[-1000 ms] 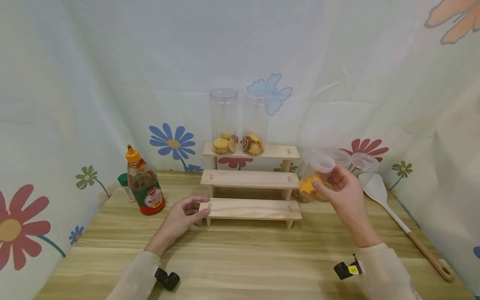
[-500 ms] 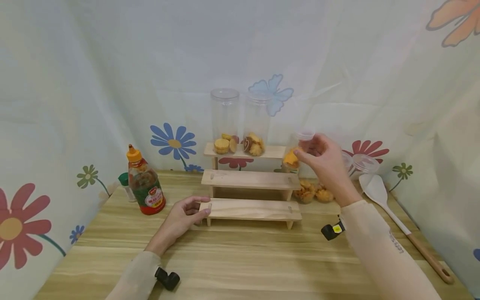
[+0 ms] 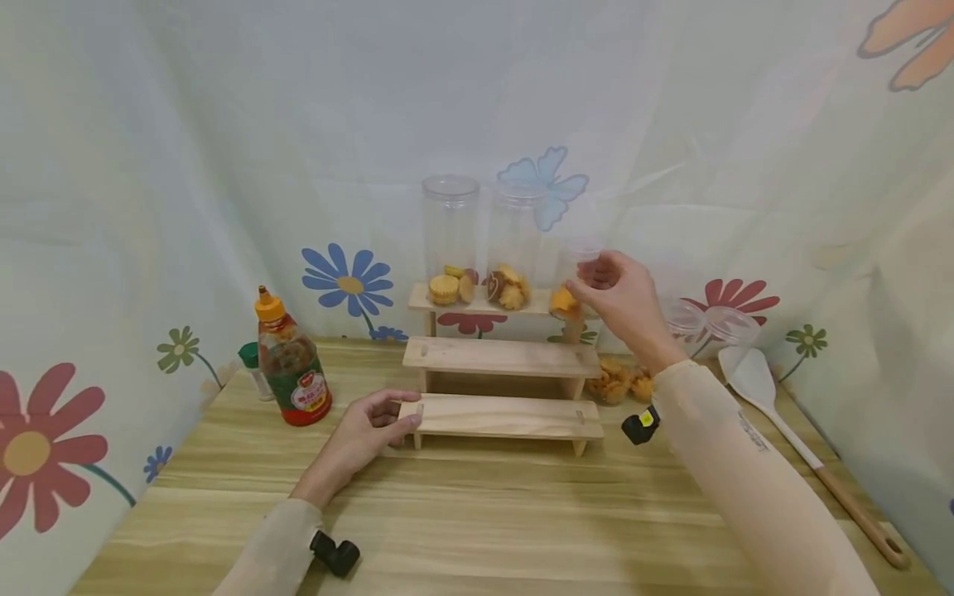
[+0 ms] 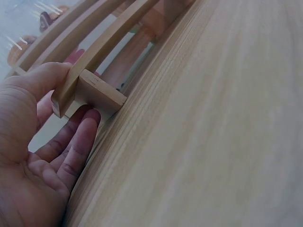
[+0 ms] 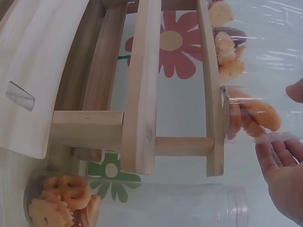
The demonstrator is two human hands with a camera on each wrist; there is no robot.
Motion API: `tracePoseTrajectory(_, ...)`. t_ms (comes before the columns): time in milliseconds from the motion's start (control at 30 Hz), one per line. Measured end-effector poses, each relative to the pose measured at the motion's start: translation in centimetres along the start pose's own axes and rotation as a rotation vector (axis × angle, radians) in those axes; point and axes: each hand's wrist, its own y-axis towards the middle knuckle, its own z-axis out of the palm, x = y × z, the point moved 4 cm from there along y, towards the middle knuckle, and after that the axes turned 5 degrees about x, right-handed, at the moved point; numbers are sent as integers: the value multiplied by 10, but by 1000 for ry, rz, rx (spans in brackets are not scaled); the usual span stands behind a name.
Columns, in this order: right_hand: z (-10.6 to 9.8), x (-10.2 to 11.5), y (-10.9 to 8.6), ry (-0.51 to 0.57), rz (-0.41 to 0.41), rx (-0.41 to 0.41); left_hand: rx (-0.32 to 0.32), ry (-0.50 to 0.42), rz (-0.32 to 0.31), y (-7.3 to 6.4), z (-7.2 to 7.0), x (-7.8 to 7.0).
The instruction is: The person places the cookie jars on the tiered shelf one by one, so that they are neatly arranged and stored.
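Note:
A three-step wooden display rack [image 3: 499, 356] stands on the table. On its top step are two tall clear jars of cookies, a left jar [image 3: 450, 240] and a middle jar [image 3: 514, 248]. My left hand [image 3: 368, 426] grips the left end of the lowest step, thumb on top and fingers curled beneath, as the left wrist view shows. At the top step's right end, my right hand [image 3: 619, 298] holds a third clear jar [image 5: 258, 113] with orange-yellow cookies, thumb and fingers on opposite sides. That jar stands upright, its base right at the step's surface.
Beside the rack's right end stand more clear jars with cookies [image 3: 611, 382]. A white spatula [image 3: 749, 377] with a wooden handle lies at the right. On the left are a red sauce bottle [image 3: 294, 368] and a green-capped shaker [image 3: 253, 368]. A flowered curtain [image 3: 671, 124] hangs behind.
My right hand has carried the third jar up and leftward from beside the rack to the top step, alongside the middle jar. The left hand stays on the lowest step.

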Motion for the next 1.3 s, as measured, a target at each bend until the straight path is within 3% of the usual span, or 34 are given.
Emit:
tracePoseTrajectory(400, 7, -8, 23, -19, 44, -9, -6, -7, -2, -1, 0, -5)
tracePoseTrajectory(800, 9, -9, 23, -20, 82, 11, -14, -2, -31, 0, 0, 1)
tracePoseTrajectory(1300, 3, -4, 17, -32, 94, 42, -6, 0, -23, 0, 2, 1)
